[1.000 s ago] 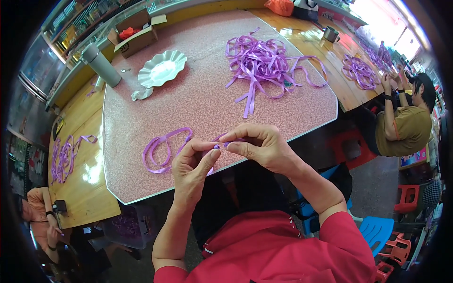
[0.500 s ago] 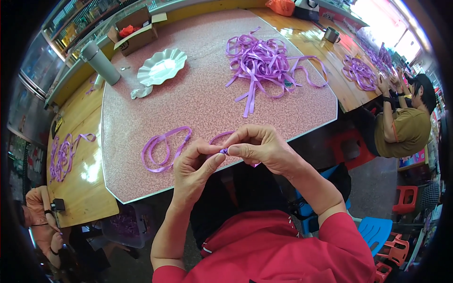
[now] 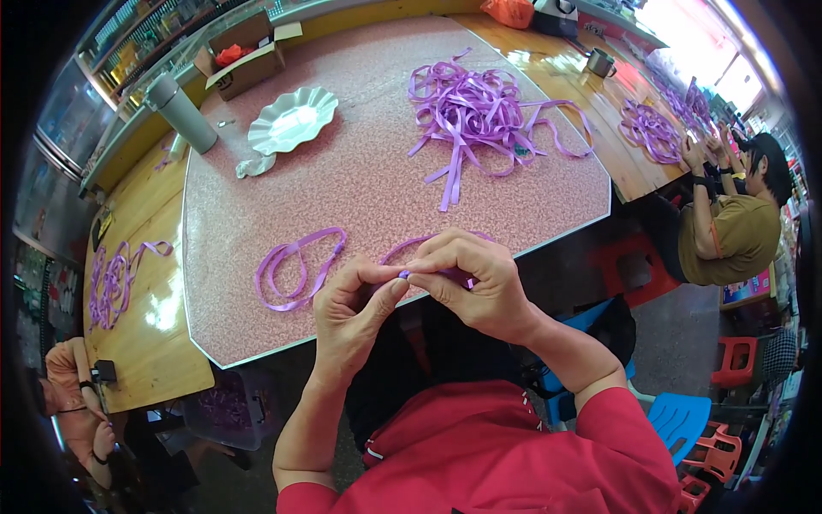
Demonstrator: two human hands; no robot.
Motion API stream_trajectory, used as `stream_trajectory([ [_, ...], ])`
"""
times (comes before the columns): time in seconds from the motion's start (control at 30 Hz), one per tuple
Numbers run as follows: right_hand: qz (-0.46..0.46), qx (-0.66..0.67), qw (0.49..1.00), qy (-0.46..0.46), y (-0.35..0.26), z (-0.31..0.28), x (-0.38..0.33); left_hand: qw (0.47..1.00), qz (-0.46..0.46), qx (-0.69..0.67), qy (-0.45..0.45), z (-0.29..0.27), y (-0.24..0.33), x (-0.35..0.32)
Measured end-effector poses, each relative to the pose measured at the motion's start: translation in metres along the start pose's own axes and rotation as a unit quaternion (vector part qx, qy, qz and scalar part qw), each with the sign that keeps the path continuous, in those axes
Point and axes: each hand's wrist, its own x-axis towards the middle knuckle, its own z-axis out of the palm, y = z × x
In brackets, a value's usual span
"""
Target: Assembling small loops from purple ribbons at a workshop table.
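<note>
Purple ribbon [image 3: 404,274] shows as a small bit between the fingertips, just above the table's near edge. The left hand [image 3: 349,301] pinches it between thumb and forefinger; the right hand [image 3: 478,283] grips it likewise, close beside. Near the left hand, a looped strip [image 3: 288,247] lies on the pink table [image 3: 360,188]. Farther off sit a tangled ribbon pile [image 3: 471,111], a scalloped plate [image 3: 294,122] and a grey-green bottle [image 3: 184,116].
</note>
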Motion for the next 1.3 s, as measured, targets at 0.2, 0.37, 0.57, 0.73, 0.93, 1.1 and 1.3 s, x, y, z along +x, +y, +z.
stream_trajectory([
  [0.2,0.080,0.095,0.992,0.001,-0.001,0.002,-0.004,0.985,0.103,0.134,0.036,0.004,-0.005,-0.001],
  [0.37,0.049,0.083,0.994,-0.051,-0.001,-0.009,0.005,0.970,0.144,0.192,0.025,-0.005,-0.004,0.003],
  [0.57,-0.008,0.020,0.993,-0.112,-0.001,-0.014,0.007,0.983,0.076,0.159,-0.060,-0.011,0.001,0.008],
  [0.73,0.205,0.167,0.962,-0.063,-0.003,-0.008,0.000,0.954,0.164,0.251,-0.002,-0.003,0.002,0.007],
  [0.93,0.162,0.133,0.976,-0.058,-0.002,-0.005,-0.001,0.948,0.168,0.271,-0.012,-0.004,0.007,0.007],
  [1.1,-0.086,-0.049,0.995,-0.020,-0.002,0.000,-0.003,0.961,0.162,0.225,-0.003,-0.001,0.000,0.003],
  [1.3,0.167,0.276,0.945,0.046,-0.001,0.013,-0.015,0.925,0.244,0.290,0.021,0.006,-0.002,0.004],
])
